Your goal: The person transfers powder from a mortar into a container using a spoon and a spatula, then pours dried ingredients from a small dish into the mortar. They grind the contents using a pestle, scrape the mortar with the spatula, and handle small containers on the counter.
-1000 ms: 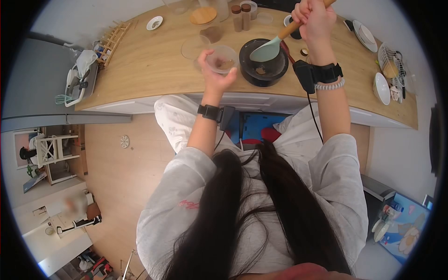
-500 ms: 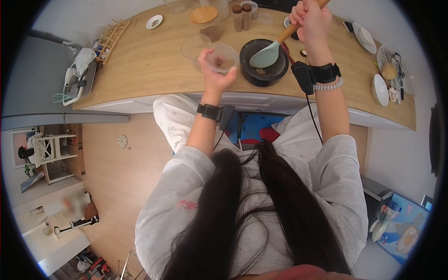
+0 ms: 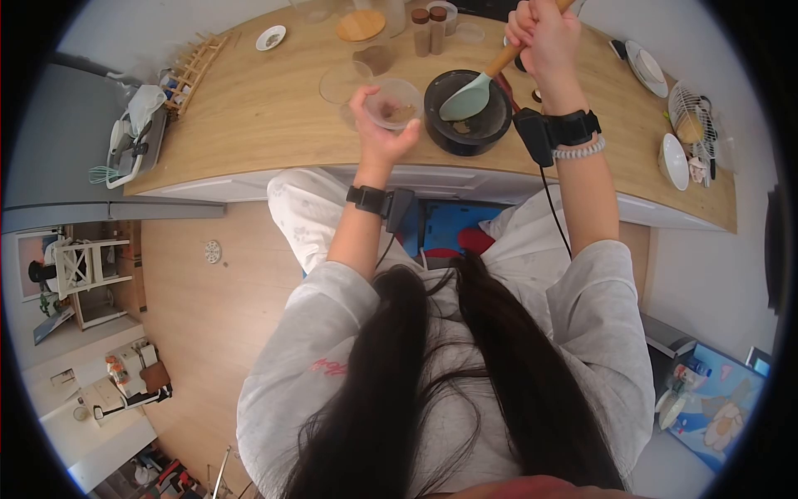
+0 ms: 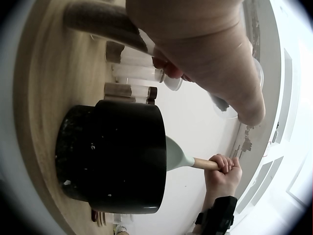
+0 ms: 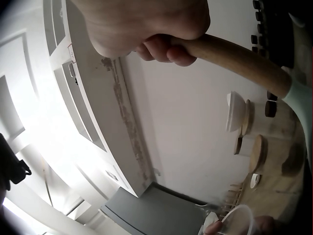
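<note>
**Both hands occupied at the black pot, work seemingly partway along**

The left hand (image 3: 386,143) grips a clear bowl (image 3: 396,91), thumb on one side and fingers on the other; some brown bits (image 3: 405,112) lie in it. The right hand (image 3: 546,40) is curled around the wooden handle of a pale green spoon (image 3: 466,99). The spoon's head slants down into the black pot (image 3: 467,145), which stands just right of the left hand; whether it touches the bottom, I cannot tell. A little brown stuff (image 3: 462,127) shows inside the pot.

Beyond the left hand are a clear disc (image 3: 337,86), a wooden lid (image 3: 361,26) and two brown-capped jars (image 3: 429,35). A white bowl (image 3: 674,162) sits farther right of the right hand.

My reading: the pot is partly supplied and the spoon in place, while the clear bowl is not emptied.
</note>
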Action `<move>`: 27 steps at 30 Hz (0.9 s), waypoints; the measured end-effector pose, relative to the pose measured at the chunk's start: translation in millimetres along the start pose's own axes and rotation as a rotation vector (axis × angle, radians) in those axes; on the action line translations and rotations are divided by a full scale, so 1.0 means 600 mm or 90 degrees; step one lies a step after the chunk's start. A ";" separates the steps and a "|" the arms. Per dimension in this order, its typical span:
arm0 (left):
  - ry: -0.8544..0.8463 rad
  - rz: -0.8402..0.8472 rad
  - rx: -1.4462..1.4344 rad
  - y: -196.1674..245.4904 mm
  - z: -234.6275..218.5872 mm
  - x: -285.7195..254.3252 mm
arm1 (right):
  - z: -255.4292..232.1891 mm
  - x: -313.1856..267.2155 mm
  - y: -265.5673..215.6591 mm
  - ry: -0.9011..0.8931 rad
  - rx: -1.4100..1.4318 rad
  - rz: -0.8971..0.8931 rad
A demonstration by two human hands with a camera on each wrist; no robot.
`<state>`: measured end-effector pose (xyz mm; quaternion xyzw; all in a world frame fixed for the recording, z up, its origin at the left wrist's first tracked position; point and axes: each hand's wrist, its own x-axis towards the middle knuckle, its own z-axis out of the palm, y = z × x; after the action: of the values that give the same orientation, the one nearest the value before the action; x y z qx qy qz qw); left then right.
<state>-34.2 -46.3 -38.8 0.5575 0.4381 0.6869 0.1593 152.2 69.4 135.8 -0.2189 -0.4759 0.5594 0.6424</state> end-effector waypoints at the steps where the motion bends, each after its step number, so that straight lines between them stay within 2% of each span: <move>1: -0.002 0.002 -0.001 0.000 0.000 0.000 | 0.002 0.000 -0.001 -0.009 0.003 0.006; 14: -0.022 0.005 0.026 0.001 0.004 0.002 | -0.013 0.040 0.029 -0.086 0.046 0.094; 16: 0.033 0.022 0.006 0.002 0.009 0.006 | -0.019 0.048 0.037 -0.083 0.048 0.104; 27: 0.000 0.007 0.009 -0.002 0.003 0.003 | -0.035 0.068 0.049 -0.081 0.068 0.153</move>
<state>-33.4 -43.4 -38.4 0.5612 0.4396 0.6847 0.1515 152.0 120.9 117.1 -0.2040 -0.4557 0.6697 0.5497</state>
